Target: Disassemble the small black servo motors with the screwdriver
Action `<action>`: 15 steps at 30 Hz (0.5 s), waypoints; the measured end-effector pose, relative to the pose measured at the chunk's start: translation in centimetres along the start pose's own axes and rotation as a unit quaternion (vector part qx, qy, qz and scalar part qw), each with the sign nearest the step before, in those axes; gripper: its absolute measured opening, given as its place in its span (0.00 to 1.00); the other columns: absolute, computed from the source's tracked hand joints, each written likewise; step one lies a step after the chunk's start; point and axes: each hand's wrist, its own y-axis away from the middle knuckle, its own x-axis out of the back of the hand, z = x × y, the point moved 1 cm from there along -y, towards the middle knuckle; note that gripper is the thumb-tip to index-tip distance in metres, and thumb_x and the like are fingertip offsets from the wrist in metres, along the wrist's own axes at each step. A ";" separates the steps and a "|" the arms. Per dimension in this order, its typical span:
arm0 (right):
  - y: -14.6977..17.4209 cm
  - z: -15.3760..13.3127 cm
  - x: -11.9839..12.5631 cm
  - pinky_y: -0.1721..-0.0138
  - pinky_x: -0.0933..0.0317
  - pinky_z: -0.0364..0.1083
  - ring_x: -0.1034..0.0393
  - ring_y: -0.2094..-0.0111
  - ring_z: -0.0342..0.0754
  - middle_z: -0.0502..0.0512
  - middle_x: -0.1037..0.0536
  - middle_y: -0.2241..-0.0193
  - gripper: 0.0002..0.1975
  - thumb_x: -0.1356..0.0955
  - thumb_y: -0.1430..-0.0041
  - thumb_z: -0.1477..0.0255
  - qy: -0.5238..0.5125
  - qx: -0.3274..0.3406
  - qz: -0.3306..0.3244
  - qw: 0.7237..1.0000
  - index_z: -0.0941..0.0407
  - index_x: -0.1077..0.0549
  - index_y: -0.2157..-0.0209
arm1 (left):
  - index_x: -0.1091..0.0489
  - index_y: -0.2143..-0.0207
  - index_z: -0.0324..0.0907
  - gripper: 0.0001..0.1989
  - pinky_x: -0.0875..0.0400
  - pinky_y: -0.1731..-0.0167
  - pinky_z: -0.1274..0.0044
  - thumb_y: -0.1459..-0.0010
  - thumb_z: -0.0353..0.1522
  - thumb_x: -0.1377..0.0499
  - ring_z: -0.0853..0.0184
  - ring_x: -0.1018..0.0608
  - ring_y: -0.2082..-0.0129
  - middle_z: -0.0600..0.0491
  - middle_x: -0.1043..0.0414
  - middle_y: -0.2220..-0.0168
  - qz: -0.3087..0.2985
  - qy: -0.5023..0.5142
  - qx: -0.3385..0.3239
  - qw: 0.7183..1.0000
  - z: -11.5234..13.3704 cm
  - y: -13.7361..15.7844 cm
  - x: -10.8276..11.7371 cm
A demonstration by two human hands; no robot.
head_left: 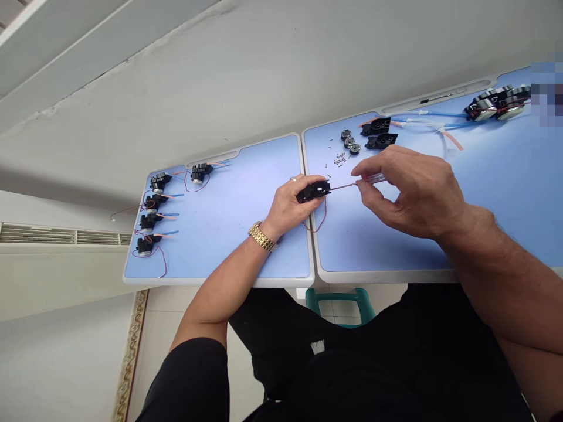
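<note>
My left hand (291, 206) is closed around a small black plastic housing (314, 191), held over the seam between the two blue tabletops. A thin red wire (324, 218) trails from below it. Between the thumb and fingers of my right hand (409, 187), a screwdriver (373, 179) with a clear handle is pinched. Its thin shaft points left, and the tip meets the right end of the housing. Small screws (340, 159) lie scattered just beyond, beside three round metal-and-black parts (349, 142). Two more black housings (380, 140) rest to their right.
Several black units with wires (152, 203) line the left table's (246, 223) far left side. More motor-like units (488, 108) and blue and orange tubes (444, 126) lie at the right table's back. A pen (435, 98) sits in the edge groove. A green stool (341, 296) stands below.
</note>
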 end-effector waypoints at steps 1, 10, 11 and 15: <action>0.0 0.1 -0.1 0.60 0.23 0.58 0.14 0.60 0.58 0.51 0.11 0.56 0.17 0.30 0.27 0.81 -0.005 0.002 0.009 1.000 0.44 0.20 0.48 | 0.16 0.43 0.48 0.17 0.18 0.48 0.67 0.32 0.29 0.30 0.62 0.15 0.55 0.51 0.13 0.53 0.001 0.001 0.001 1.000 0.0 0.0 0.0; -0.2 0.4 0.2 0.61 0.23 0.56 0.14 0.64 0.56 0.50 0.10 0.57 0.15 0.29 0.27 0.80 0.003 -0.005 0.067 0.998 0.44 0.21 0.49 | 0.16 0.43 0.47 0.16 0.18 0.46 0.67 0.32 0.29 0.30 0.62 0.14 0.53 0.51 0.12 0.51 -0.001 -0.006 0.013 1.000 -0.1 0.1 0.1; -0.2 0.4 0.3 0.60 0.24 0.56 0.14 0.64 0.56 0.50 0.10 0.57 0.14 0.29 0.27 0.79 0.010 -0.012 0.080 0.997 0.45 0.21 0.49 | 0.16 0.43 0.47 0.16 0.17 0.46 0.67 0.32 0.29 0.30 0.62 0.14 0.53 0.51 0.12 0.52 -0.003 -0.008 0.007 1.000 -0.2 0.1 0.1; -0.2 0.6 0.2 0.60 0.23 0.57 0.13 0.63 0.57 0.51 0.11 0.59 0.12 0.30 0.26 0.78 0.034 -0.053 0.089 0.994 0.45 0.21 0.50 | 0.17 0.42 0.47 0.19 0.17 0.40 0.63 0.33 0.25 0.30 0.60 0.13 0.46 0.49 0.13 0.46 -0.024 -0.013 -0.056 0.998 -0.7 0.2 0.2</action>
